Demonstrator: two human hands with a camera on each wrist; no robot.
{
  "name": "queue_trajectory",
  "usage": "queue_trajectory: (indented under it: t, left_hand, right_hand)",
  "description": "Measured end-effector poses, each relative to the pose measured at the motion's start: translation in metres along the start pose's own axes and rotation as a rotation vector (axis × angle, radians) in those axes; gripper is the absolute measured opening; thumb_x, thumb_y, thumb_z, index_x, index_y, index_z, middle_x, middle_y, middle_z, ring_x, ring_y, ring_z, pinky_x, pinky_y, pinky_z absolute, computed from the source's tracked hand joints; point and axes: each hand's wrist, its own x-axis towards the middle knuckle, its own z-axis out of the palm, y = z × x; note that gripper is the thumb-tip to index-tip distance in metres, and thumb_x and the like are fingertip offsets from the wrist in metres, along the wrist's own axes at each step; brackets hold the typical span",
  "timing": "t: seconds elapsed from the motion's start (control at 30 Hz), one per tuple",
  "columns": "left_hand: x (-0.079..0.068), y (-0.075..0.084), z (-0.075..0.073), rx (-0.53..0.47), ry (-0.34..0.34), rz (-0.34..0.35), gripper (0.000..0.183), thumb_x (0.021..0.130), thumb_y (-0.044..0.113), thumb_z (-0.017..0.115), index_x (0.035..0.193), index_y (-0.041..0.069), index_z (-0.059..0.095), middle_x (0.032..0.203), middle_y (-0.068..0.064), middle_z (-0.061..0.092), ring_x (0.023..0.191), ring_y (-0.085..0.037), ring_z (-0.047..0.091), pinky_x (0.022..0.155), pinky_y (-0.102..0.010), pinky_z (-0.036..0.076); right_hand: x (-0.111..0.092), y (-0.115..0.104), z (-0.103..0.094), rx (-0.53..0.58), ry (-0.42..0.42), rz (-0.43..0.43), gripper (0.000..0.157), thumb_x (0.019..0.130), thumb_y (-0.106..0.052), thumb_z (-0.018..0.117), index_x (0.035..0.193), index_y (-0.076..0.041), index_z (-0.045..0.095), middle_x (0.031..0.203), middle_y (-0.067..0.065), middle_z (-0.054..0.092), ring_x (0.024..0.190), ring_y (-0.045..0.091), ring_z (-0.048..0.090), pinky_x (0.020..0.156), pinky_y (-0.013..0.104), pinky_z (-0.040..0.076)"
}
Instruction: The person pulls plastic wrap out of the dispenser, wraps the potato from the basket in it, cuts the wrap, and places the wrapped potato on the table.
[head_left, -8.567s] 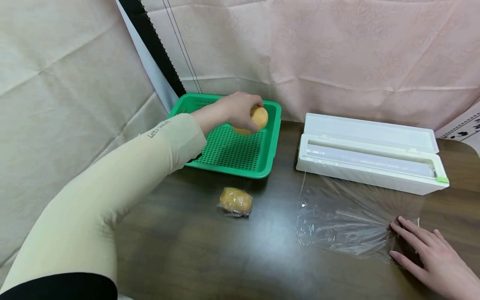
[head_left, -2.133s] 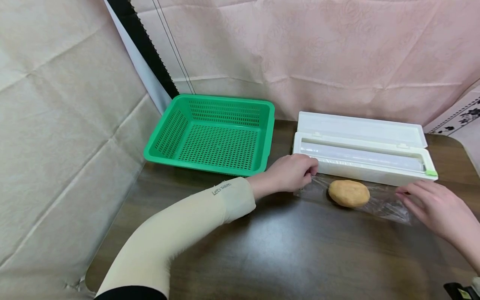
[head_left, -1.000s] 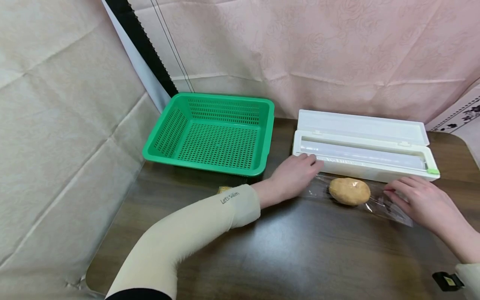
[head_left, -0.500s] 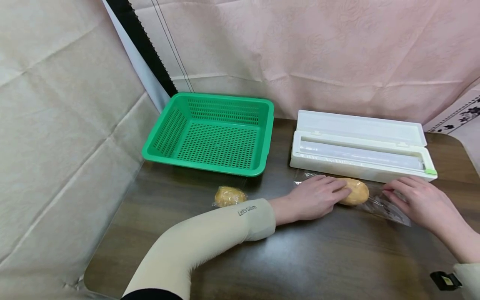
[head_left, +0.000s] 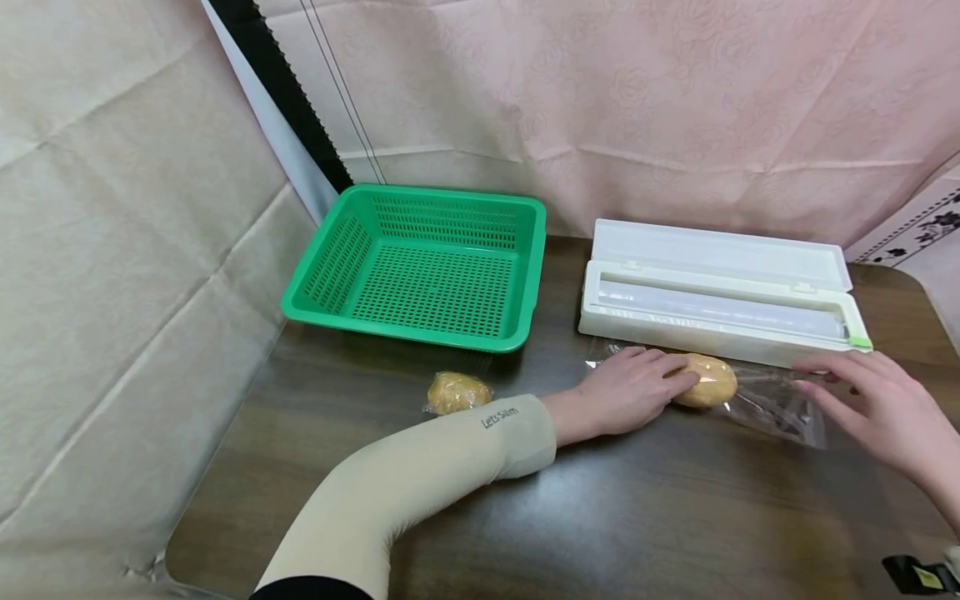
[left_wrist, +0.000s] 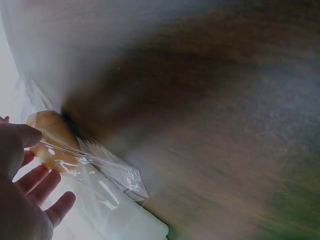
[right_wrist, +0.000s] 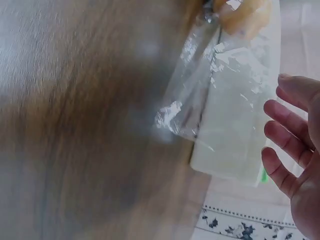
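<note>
A tan potato lies in clear plastic wrap in front of the white box. In the head view my left hand grips its left end. The left wrist view shows the thumb against the potato, with the fingers spread below. Loose plastic wrap trails from the potato's right side. Past that end my right hand hovers, fingers relaxed and apart. Nothing is between the right hand's thumb and fingers in the right wrist view. A second potato, wrapped in film, lies left of my left forearm.
An open white plastic wrap dispenser holding a roll stands right behind the potato, its lid tilted back. A green perforated basket stands at the back left. Beyond the brown table hangs a pink cloth.
The potato went from the basket onto the plastic wrap, which now covers it. My left hand then moved from the film's left end onto the potato. My right hand has drawn back rightward from the film.
</note>
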Motion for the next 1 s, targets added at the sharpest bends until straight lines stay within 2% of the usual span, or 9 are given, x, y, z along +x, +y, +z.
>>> queue_trajectory:
  t: [0.03,0.1,0.17,0.27,0.33,0.37,0.53,0.73,1.0]
  left_hand:
    - [0.000,0.000,0.000,-0.001,-0.003,-0.002,0.037,0.101,0.026,0.038,0.138,0.027,0.046,0.140,0.005,0.048,0.123,-0.012,0.050,0.100,-0.028,0.041]
    - [0.000,-0.001,-0.001,-0.003,-0.005,-0.002,0.038,0.100,0.026,0.041,0.138,0.027,0.046,0.140,0.005,0.047,0.123,-0.012,0.050,0.100,-0.028,0.041]
    - [0.000,-0.001,-0.002,-0.010,-0.008,-0.003,0.040,0.099,0.027,0.043,0.139,0.027,0.045,0.140,0.005,0.047,0.124,-0.012,0.049,0.100,-0.028,0.040]
    - [0.000,-0.003,-0.003,-0.022,-0.018,-0.007,0.043,0.098,0.030,0.047,0.140,0.027,0.044,0.141,0.005,0.046,0.126,-0.013,0.048,0.102,-0.028,0.039]
    - [0.000,-0.004,-0.004,-0.033,-0.031,-0.012,0.046,0.098,0.032,0.049,0.142,0.026,0.042,0.143,0.005,0.045,0.128,-0.013,0.046,0.103,-0.028,0.039]
    - [0.000,-0.004,-0.004,-0.040,-0.036,-0.015,0.047,0.097,0.033,0.050,0.143,0.026,0.042,0.143,0.005,0.045,0.128,-0.012,0.046,0.103,-0.028,0.038]
    - [0.004,-0.004,-0.003,-0.088,-0.065,-0.018,0.050,0.097,0.034,0.051,0.145,0.026,0.039,0.144,0.005,0.044,0.129,-0.012,0.045,0.105,-0.028,0.038]
    - [0.006,-0.007,0.000,-0.156,-0.069,-0.052,0.056,0.095,0.036,0.057,0.146,0.026,0.038,0.146,0.003,0.041,0.130,-0.013,0.044,0.104,-0.028,0.038]
    - [0.012,-0.009,0.006,-0.212,0.002,-0.087,0.065,0.088,0.038,0.068,0.145,0.024,0.038,0.142,0.002,0.042,0.128,-0.015,0.044,0.103,-0.028,0.039]
  right_hand:
    - [-0.001,-0.001,-0.002,-0.004,0.008,0.003,0.026,0.075,-0.009,0.079,0.099,-0.014,0.071,0.092,0.005,0.069,0.087,0.008,0.047,0.073,0.031,0.034]
    - [0.000,-0.007,-0.005,0.008,0.030,-0.021,0.023,0.077,-0.012,0.078,0.099,-0.012,0.070,0.093,0.008,0.068,0.088,0.016,0.050,0.080,0.027,0.035]
    - [0.004,-0.017,-0.006,0.025,0.046,-0.074,0.024,0.086,-0.029,0.071,0.100,-0.009,0.071,0.095,0.010,0.068,0.090,0.025,0.052,0.093,0.022,0.033]
    - [0.010,-0.035,0.003,0.041,0.048,-0.195,0.050,0.093,-0.053,0.053,0.107,-0.008,0.070,0.100,0.011,0.066,0.092,0.029,0.056,0.099,0.026,0.034]
    - [0.012,-0.042,0.013,0.046,0.019,-0.240,0.066,0.094,-0.063,0.038,0.117,-0.009,0.068,0.109,0.012,0.065,0.097,0.031,0.058,0.094,0.037,0.038]
    - [0.012,-0.044,0.019,0.049,0.013,-0.262,0.068,0.095,-0.064,0.037,0.121,-0.008,0.066,0.113,0.012,0.064,0.098,0.033,0.058,0.090,0.041,0.038]
    - [0.007,-0.043,0.037,0.085,-0.017,-0.256,0.072,0.090,-0.064,0.048,0.135,-0.009,0.056,0.125,0.014,0.059,0.106,0.034,0.056,0.084,0.045,0.038]
    - [0.008,-0.039,0.046,0.096,-0.053,-0.213,0.071,0.081,-0.044,0.072,0.137,-0.006,0.052,0.124,0.015,0.058,0.109,0.034,0.054,0.085,0.046,0.039]
    - [0.016,-0.037,0.055,0.096,-0.037,-0.182,0.067,0.079,-0.037,0.075,0.131,0.000,0.054,0.117,0.017,0.056,0.106,0.032,0.052,0.085,0.045,0.039]
